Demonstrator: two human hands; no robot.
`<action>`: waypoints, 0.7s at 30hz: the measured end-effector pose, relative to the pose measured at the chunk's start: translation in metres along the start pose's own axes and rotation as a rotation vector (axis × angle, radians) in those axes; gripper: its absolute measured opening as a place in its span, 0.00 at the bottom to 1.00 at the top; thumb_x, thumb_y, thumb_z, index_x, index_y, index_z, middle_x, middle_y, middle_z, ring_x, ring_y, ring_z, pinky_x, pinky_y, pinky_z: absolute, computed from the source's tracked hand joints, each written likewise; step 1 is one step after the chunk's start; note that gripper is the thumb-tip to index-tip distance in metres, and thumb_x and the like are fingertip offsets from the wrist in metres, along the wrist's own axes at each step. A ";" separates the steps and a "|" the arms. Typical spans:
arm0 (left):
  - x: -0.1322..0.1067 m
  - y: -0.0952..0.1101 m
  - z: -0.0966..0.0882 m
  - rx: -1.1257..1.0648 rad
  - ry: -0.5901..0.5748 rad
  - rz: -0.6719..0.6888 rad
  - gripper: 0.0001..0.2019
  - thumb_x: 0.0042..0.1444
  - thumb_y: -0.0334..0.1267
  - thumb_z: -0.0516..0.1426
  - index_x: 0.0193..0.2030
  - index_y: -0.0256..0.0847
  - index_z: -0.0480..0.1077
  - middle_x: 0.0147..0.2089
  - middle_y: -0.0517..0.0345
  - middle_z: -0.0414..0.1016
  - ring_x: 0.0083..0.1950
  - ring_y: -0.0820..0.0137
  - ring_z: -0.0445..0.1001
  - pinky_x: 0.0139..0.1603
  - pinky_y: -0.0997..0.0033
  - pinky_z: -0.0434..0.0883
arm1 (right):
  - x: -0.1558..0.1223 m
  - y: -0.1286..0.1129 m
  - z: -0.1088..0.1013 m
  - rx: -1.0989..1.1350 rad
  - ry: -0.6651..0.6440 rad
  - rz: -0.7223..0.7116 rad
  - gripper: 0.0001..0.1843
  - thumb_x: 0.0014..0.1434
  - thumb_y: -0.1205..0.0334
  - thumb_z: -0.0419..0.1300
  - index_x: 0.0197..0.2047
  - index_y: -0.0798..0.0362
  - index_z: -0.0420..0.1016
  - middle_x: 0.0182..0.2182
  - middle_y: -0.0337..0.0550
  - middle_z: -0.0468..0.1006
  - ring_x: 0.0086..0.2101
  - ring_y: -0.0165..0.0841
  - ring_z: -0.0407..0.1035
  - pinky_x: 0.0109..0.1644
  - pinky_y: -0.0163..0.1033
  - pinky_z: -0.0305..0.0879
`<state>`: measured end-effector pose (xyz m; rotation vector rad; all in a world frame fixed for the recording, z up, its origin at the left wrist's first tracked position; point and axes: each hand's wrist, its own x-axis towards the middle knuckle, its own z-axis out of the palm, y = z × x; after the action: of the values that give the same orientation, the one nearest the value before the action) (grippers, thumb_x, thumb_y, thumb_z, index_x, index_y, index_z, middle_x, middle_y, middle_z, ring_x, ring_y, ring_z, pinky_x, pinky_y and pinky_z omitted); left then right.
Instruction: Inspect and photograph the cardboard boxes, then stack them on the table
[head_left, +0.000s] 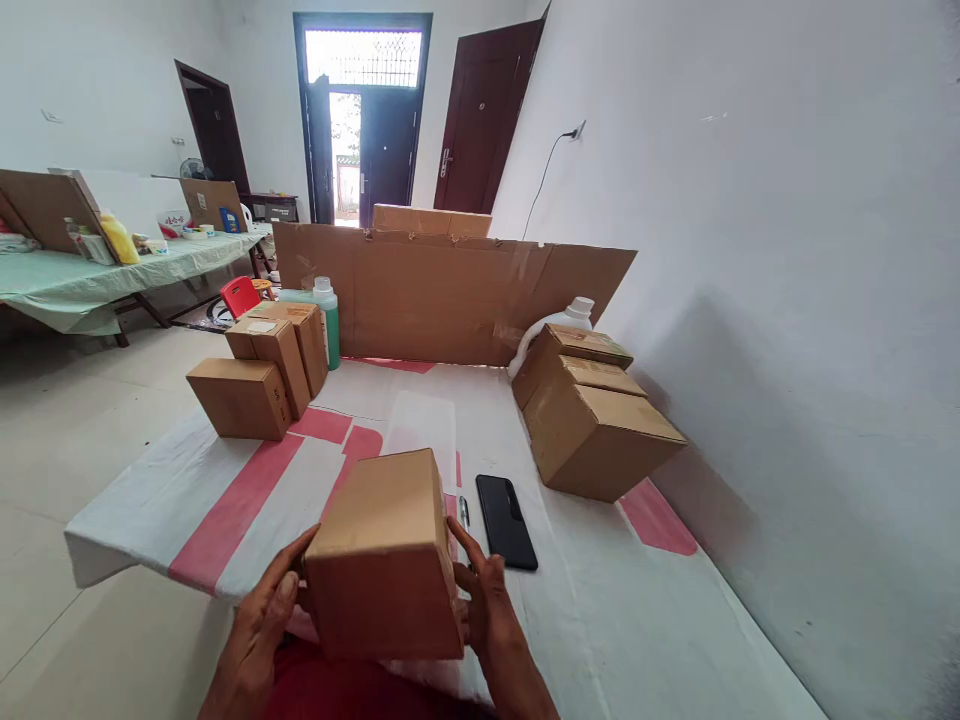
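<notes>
A plain brown cardboard box (382, 590) is between my two hands at the near edge of the table. My left hand (262, 615) presses on its left side, the thumb showing and some fingers hidden by the box. Against the right side lies my right hand (484, 600), its index finger stretched along the face and other fingers bent beneath. Just right of the box, a black smartphone (506, 520) lies flat on the cloth, with a pen (464, 512) beside it, partly hidden.
Several cardboard boxes stand at the left (240, 395) and right (600, 430). A green-liquid bottle (331, 325) and a white jug (574, 315) are behind them. An upright cardboard sheet (435, 295) closes the back of the cloth-covered table (630, 620); a wall (825, 350) borders the right.
</notes>
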<state>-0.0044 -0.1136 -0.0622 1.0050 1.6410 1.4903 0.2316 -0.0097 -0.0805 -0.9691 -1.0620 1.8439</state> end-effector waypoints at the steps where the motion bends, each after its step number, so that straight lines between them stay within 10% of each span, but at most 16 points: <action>1: 0.001 0.007 -0.002 0.029 0.015 0.032 0.29 0.66 0.62 0.51 0.67 0.52 0.72 0.63 0.55 0.78 0.70 0.49 0.70 0.70 0.45 0.70 | -0.003 -0.003 0.000 0.030 -0.034 0.042 0.49 0.63 0.23 0.44 0.77 0.44 0.51 0.51 0.53 0.82 0.29 0.38 0.79 0.29 0.43 0.75; 5: 0.014 0.017 -0.002 0.151 0.001 0.135 0.30 0.66 0.62 0.52 0.66 0.48 0.72 0.66 0.52 0.75 0.70 0.50 0.68 0.71 0.50 0.67 | -0.006 -0.014 0.000 -0.117 -0.089 0.037 0.50 0.63 0.23 0.47 0.74 0.50 0.58 0.42 0.52 0.81 0.27 0.37 0.77 0.26 0.42 0.75; 9: 0.030 -0.014 0.018 0.068 -0.043 0.129 0.36 0.66 0.66 0.45 0.73 0.48 0.62 0.74 0.47 0.65 0.71 0.50 0.67 0.68 0.49 0.70 | 0.012 -0.014 -0.005 -0.267 -0.023 -0.140 0.43 0.64 0.26 0.49 0.68 0.49 0.69 0.38 0.46 0.76 0.31 0.35 0.73 0.26 0.37 0.69; 16: 0.052 -0.057 0.065 0.052 0.078 0.136 0.41 0.66 0.65 0.48 0.80 0.52 0.42 0.80 0.50 0.50 0.79 0.50 0.53 0.77 0.46 0.58 | 0.069 0.010 0.003 -0.393 0.114 -0.290 0.38 0.64 0.30 0.55 0.69 0.42 0.70 0.62 0.49 0.72 0.62 0.46 0.66 0.65 0.52 0.65; 21: 0.036 -0.050 0.083 0.060 -0.014 0.253 0.40 0.66 0.63 0.50 0.80 0.59 0.39 0.81 0.57 0.46 0.79 0.48 0.53 0.73 0.44 0.65 | 0.067 0.036 0.007 -0.264 0.213 -0.355 0.39 0.59 0.31 0.61 0.70 0.34 0.66 0.60 0.45 0.76 0.65 0.51 0.64 0.63 0.56 0.67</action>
<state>0.0478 -0.0457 -0.1200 1.2928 1.6027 1.5998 0.1893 0.0355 -0.1255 -1.0254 -1.2725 1.3063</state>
